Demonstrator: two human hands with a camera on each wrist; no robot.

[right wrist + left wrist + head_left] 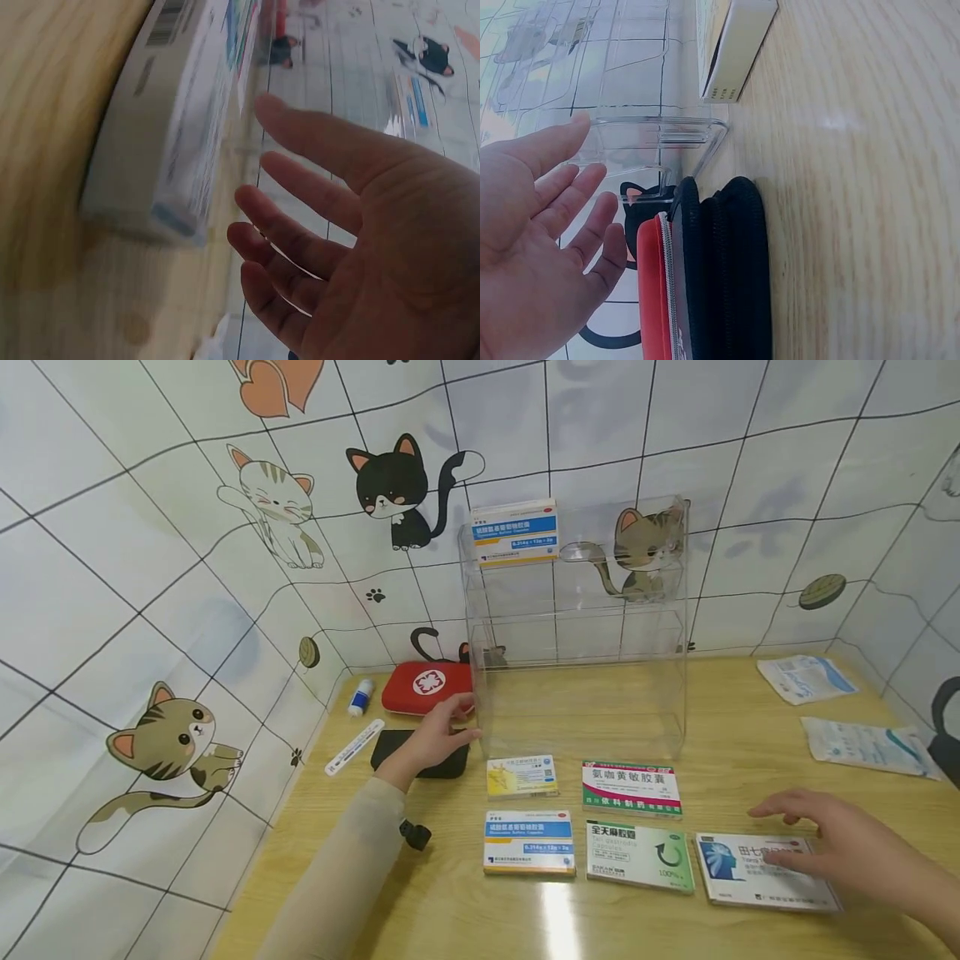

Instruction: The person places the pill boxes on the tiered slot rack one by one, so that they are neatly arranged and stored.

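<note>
My left hand [442,733] reaches forward with straight fingers over a black pouch [420,753], close to the lower left corner of a clear acrylic shelf unit [577,627]. In the left wrist view the left hand [562,202] is open and holds nothing, beside the black pouch [731,277] and the shelf's base [652,127]. One blue-and-white medicine box [514,532] stands on the top shelf. My right hand [832,843] spreads open just above a white box with a blue head picture [750,870]. In the right wrist view the right hand [315,225] is empty next to that box [172,127].
On the wooden table lie a yellow box [522,777], a green-and-red box [632,787], a blue-and-white box [528,843] and a green box [640,856]. A red first-aid pouch [427,687], a thermometer [354,747] and a small bottle [361,697] sit left. Two packets [806,678] lie right.
</note>
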